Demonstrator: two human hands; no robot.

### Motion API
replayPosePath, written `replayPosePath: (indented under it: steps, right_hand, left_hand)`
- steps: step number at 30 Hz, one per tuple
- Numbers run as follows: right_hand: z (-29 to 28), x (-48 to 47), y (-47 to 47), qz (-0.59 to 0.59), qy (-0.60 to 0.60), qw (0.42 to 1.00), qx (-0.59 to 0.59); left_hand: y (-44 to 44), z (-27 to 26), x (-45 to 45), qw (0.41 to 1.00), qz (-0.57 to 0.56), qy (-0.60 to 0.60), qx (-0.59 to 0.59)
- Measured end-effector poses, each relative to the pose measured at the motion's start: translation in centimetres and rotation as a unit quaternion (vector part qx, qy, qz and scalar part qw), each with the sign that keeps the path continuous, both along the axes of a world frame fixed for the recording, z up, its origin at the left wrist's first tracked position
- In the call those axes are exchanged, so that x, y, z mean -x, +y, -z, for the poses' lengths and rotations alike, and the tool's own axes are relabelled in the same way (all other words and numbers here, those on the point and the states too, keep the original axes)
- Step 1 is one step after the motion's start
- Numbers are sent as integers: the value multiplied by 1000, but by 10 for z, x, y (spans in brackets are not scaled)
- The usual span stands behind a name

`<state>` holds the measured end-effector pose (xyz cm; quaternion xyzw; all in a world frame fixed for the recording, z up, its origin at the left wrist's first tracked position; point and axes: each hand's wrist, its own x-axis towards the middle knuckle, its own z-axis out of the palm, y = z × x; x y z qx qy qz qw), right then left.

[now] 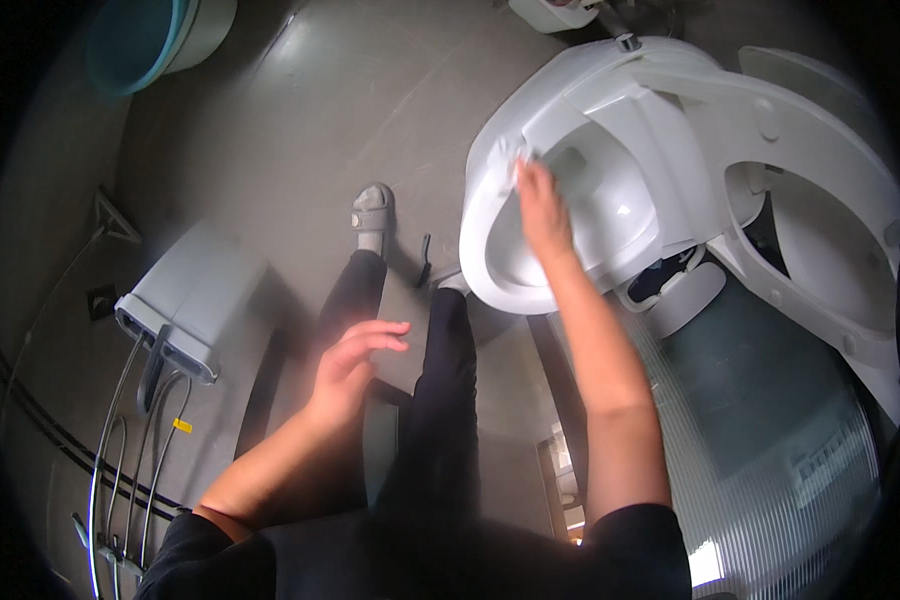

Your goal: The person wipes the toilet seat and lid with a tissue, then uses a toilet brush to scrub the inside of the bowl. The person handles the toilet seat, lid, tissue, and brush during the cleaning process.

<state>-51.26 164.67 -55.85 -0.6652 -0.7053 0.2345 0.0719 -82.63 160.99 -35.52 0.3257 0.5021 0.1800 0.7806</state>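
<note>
A white toilet [474, 247] stands ahead of me on the right, with its seat [810, 120] raised. My right hand [546, 214] reaches over the bowl to the left part of its rim, closed on a crumpled white wad [504, 157], probably tissue or a wipe. The wad lies against the rim and is blurred. My left hand [345, 371] hangs in the air above my legs, holding nothing, fingers partly bent and apart.
On the left are a grey bucket with slots [202, 292], metal hoses [97, 465] and a triangular tool head [112, 217]. A blue-lined bucket [187, 34] stands at the upper left. A ribbed panel [742, 480] lies right of me. My slippered foot [371, 214] is on the floor.
</note>
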Motion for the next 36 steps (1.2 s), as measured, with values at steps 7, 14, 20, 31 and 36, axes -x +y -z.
replayPosePath:
  steps: [7, 14, 20, 31, 36]
  right_hand:
    - [2, 21, 39, 187, 178, 966, 20]
    - [-12, 65, -146, -35, 110, 965, 235]
    - [-12, 47, -12, 56, 148, 960, 230]
    - [-21, 61, -175, 25, 157, 984, 78]
    - [-35, -42, -199, 228, -66, 963, 124]
  left_hand:
    - [-10, 0, -4, 1000, -9, 14, -9]
    - [-24, -6, 2, 997, -79, -11, -15]
    - [-50, 0, 3, 996, -91, 6, -2]
    - [-66, -8, -24, 998, -38, -4, -42]
    - [-80, -5, -31, 999, -48, 7, -8]
